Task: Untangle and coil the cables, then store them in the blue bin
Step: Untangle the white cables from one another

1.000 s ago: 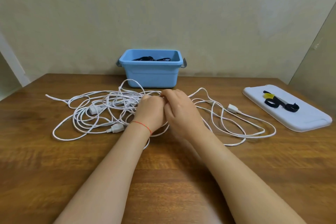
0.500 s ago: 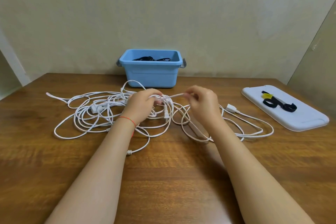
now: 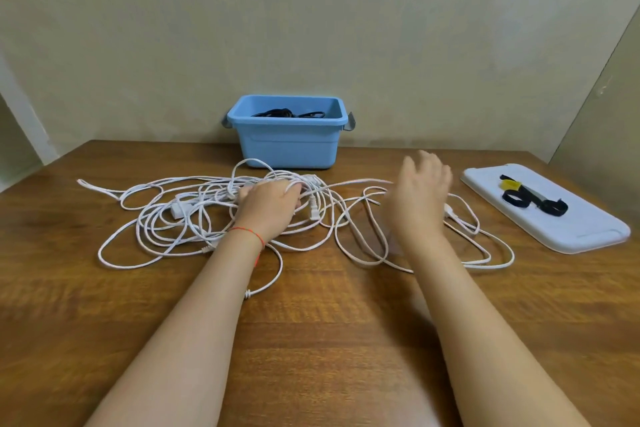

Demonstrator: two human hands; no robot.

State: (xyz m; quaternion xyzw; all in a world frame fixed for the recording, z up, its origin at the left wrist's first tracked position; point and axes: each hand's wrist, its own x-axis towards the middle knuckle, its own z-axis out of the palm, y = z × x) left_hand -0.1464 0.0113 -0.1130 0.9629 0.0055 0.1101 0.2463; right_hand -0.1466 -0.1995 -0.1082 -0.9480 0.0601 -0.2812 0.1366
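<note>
- Tangled heap of thin white cables [image 3: 180,218], spread in loose loops across the middle of the brown wooden table [image 3: 311,340], in front of the bin and not yet coiled.
- Left hand [image 3: 268,206], palm down on the centre of the tangle, fingers curled over a bunch of strands; thin red string bracelet [image 3: 247,234] round the wrist.
- Right hand [image 3: 420,191], raised above the right-hand loops, blurred by motion, fingers spread and relaxed; grip on any strand impossible to tell, though one taut white strand [image 3: 360,181] ran from the tangle toward the palm.
- White plug [image 3: 313,213], hanging among the loops just right of the left hand.
- White rectangular adapter block [image 3: 178,210], lying within the left part of the heap.
- Blue rectangular plastic bin [image 3: 289,146] with grey side handles, set against the beige wall at the far edge of the table, just beyond the tangle; black cables [image 3: 287,113] already inside.
- White flat plastic lid [image 3: 571,229], lying at the right of the table, well apart from the bin; black straps [image 3: 535,203] and a yellow strap [image 3: 509,185] resting on top.
</note>
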